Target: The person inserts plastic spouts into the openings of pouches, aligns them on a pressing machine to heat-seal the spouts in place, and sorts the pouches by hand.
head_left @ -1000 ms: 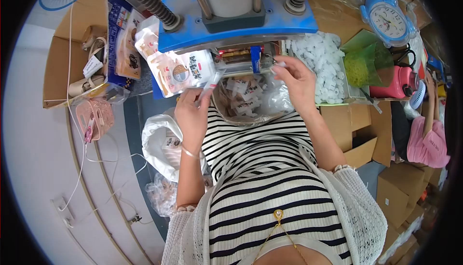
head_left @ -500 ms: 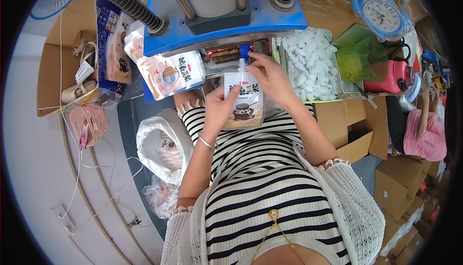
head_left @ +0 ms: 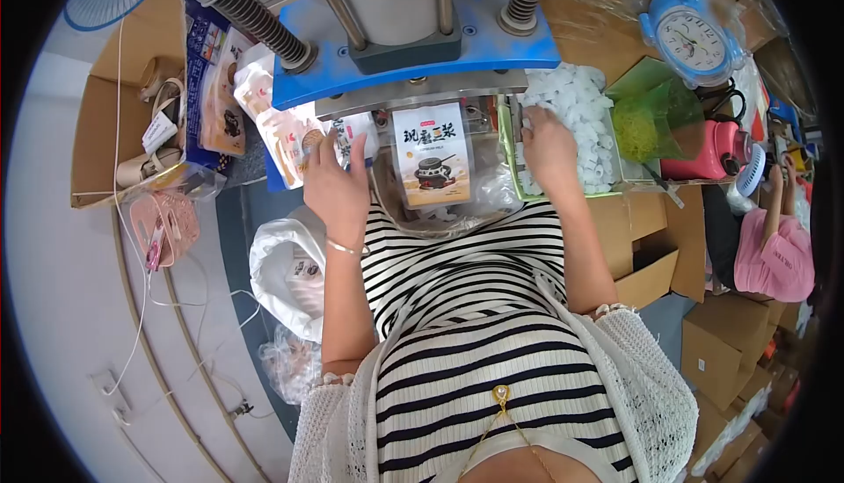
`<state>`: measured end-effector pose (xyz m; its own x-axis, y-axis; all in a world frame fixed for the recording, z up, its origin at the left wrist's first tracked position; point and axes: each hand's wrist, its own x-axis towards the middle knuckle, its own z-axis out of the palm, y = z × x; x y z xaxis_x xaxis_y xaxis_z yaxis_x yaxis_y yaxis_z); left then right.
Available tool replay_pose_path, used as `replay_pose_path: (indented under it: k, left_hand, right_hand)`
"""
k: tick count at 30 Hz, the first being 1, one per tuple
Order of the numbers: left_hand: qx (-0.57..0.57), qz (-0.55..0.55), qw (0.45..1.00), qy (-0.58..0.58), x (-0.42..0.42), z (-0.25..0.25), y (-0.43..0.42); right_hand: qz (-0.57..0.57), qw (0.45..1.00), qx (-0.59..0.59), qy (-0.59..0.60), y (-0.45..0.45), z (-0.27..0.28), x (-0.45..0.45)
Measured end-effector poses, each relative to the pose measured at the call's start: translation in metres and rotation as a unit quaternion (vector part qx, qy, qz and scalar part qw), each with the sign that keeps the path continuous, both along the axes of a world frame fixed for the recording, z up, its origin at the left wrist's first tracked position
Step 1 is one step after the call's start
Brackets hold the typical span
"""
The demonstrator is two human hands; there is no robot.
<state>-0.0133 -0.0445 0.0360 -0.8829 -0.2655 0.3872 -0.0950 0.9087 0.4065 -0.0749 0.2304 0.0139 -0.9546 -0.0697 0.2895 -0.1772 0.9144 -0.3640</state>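
Note:
A printed spout pouch [head_left: 431,159] hangs upright under the blue press [head_left: 413,68], its top edge at the metal bar, with neither hand on it. My left hand [head_left: 338,182] is at the stack of printed pouches [head_left: 283,136] left of the press. Its fingers are apart, the tips against the nearest pouch. On the other side, my right hand [head_left: 551,151] reaches into the green-edged tray of white plastic spouts [head_left: 585,118]. The fingers of that hand curl down at the tray's left side, and what lies between them is hidden.
Beneath the hanging pouch is a clear plastic bag [head_left: 475,215]. A white sack [head_left: 290,268] holding pouches stands at lower left. To the right are a green container [head_left: 655,114], a blue clock [head_left: 693,39] and a pink bottle [head_left: 703,153]. A person in pink [head_left: 774,254] is farther right.
Both hands have let go of the pouch, which now hangs at the press. My left hand has moved left to the pouch stack, my right hand right to the spout tray.

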Motion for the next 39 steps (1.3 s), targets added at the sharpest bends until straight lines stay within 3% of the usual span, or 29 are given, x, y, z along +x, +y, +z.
replay_pose_path:
  k: [2, 3, 5, 7, 8, 10, 12, 14, 16, 18, 19, 22, 24, 26, 28, 33, 36, 37, 39]
  left_hand:
    - [-0.278, -0.002, 0.943, 0.184, 0.003, -0.013, -0.018]
    - [-0.28, -0.003, 0.942, 0.186, 0.01, -0.018, -0.022]
    - [-0.165, -0.024, 0.98, 0.112, 0.028, -0.024, -0.029]
    - [-0.101, -0.03, 0.993, 0.058, 0.043, -0.019, -0.026]
    - [-0.007, -0.035, 0.999, 0.03, 0.043, 0.003, -0.016]
    - [0.178, -0.046, 0.983, -0.025, 0.044, 0.04, -0.003]
    - [0.135, -0.037, 0.99, -0.011, 0.045, 0.046, -0.002]
    - [0.048, -0.019, 0.998, 0.022, 0.043, 0.051, -0.004]
    - [0.014, 0.084, 0.992, 0.093, 0.049, 0.06, -0.045]
    - [0.104, 0.187, 0.959, 0.187, 0.06, 0.092, -0.075]
    - [0.1, 0.192, 0.958, 0.187, 0.062, 0.09, -0.083]
    - [-0.169, 0.208, 0.905, 0.331, 0.052, 0.064, -0.101]
    - [-0.16, 0.07, 0.946, 0.272, 0.034, 0.027, -0.076]
    - [-0.087, -0.023, 0.988, 0.127, 0.027, -0.033, -0.062]
    - [-0.055, -0.014, 0.997, 0.046, 0.031, -0.043, -0.038]
    - [0.047, -0.038, 0.998, 0.022, 0.047, 0.018, 0.008]
    - [0.19, -0.096, 0.975, -0.062, 0.042, 0.034, 0.026]
    - [0.191, -0.101, 0.974, -0.063, 0.039, 0.03, 0.03]
    - [0.408, -0.099, 0.896, -0.147, 0.033, 0.012, 0.037]
  right_hand:
    - [0.005, 0.996, -0.079, -0.031, 0.004, 0.002, -0.002]
    - [0.011, 0.987, -0.15, -0.062, 0.007, 0.004, -0.003]
    - [0.016, 0.97, -0.224, -0.088, 0.004, 0.01, -0.008]
    - [0.009, 0.903, -0.419, -0.096, -0.003, 0.016, 0.005]
    - [0.007, 0.854, -0.511, -0.096, -0.009, 0.02, 0.008]
    - [0.053, 0.843, -0.526, -0.102, -0.032, 0.034, 0.016]
    - [0.138, 0.817, -0.551, -0.1, -0.046, 0.048, 0.022]
    - [0.142, 0.826, -0.538, -0.093, -0.04, 0.059, 0.02]
    - [0.153, 0.841, -0.511, -0.093, -0.036, 0.063, 0.021]
    - [0.151, 0.831, -0.521, -0.12, -0.03, 0.056, 0.021]
    - [0.145, 0.822, -0.532, -0.143, -0.027, 0.052, 0.023]
    - [0.154, 0.809, -0.538, -0.179, -0.042, 0.05, 0.032]
    - [0.183, 0.806, -0.525, -0.204, -0.053, 0.052, 0.038]
    - [0.189, 0.81, -0.517, -0.2, -0.052, 0.049, 0.04]
    - [0.202, 0.818, -0.502, -0.194, -0.051, 0.047, 0.038]
    - [0.148, 0.824, -0.518, -0.172, -0.05, 0.06, 0.039]
    - [0.216, 0.867, -0.447, -0.041, -0.063, 0.078, 0.032]
    - [0.212, 0.869, -0.446, -0.04, -0.063, 0.077, 0.029]
    - [0.241, 0.897, -0.359, -0.094, -0.062, 0.067, 0.019]
